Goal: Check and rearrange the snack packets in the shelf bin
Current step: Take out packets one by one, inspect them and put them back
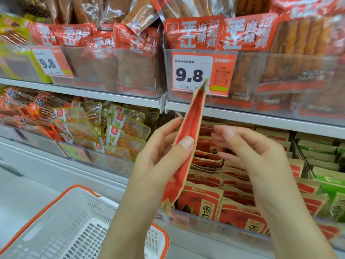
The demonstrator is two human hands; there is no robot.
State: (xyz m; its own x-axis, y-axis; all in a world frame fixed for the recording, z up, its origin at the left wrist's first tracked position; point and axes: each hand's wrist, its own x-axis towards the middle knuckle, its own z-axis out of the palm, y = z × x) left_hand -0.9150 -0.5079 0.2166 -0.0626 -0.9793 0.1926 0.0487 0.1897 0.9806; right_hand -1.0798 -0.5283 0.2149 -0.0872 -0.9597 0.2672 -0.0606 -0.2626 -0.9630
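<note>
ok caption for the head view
Left hand holds a red snack packet edge-on above the shelf bin; right hand open.

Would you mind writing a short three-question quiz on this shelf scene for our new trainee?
1. True or false: the left hand grips the red packet that is seen edge-on.
2. Which price does the big price tag above the packet show? A) 5.5 B) 9.8 C) 12.0
3. Fill in the gap: the white basket at the lower left has an ______ rim.

Key
1. True; the thumb presses on the packet's near face. The right hand is beside it, fingers relaxed, holding nothing.
2. B
3. orange
</note>
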